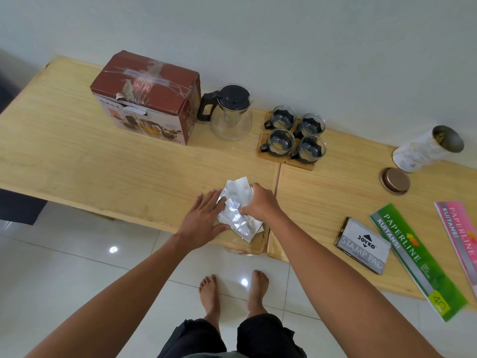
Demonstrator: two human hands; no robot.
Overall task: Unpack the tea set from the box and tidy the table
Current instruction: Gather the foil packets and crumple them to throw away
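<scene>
Packets (236, 213) at the tabletop (103, 161) near edge: left hand (204, 215) flat, open; right hand (258, 202) grip pinching them; square the stack first

This looks like a plain room in a home, perhaps used partly as an office. A person stands barefoot on glossy white floor tiles (77, 267) at a low wooden table (77, 156) against a bare white wall (284, 47). A stamp pad (362, 246) and receipt books (418, 262) lie beside a glass teapot (231, 117) and cups (294, 133).
</scene>
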